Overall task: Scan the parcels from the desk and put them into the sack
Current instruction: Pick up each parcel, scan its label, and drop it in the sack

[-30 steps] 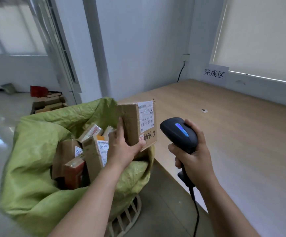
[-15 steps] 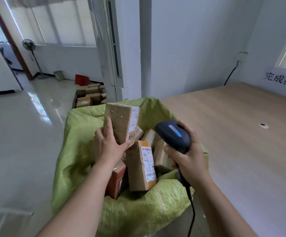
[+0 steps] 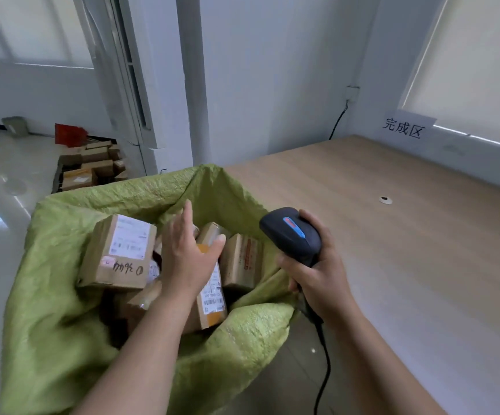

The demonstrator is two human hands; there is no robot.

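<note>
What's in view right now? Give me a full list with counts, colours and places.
sack: one, green, open, beside the desk's near-left corner
parcels in the sack: at least four, brown cardboard with white labels; more may be hidden
desk: one, light wood, on the right; no parcels on the part shown
small round disc: one, pale, on the desk
sign: one, white with black characters, behind the desk
boxes on the floor: a pile, brown, far left by the wall; count unclear
scanner: one, black, corded
left hand: open, empty, over the sack
right hand: gripping the scanner
</note>
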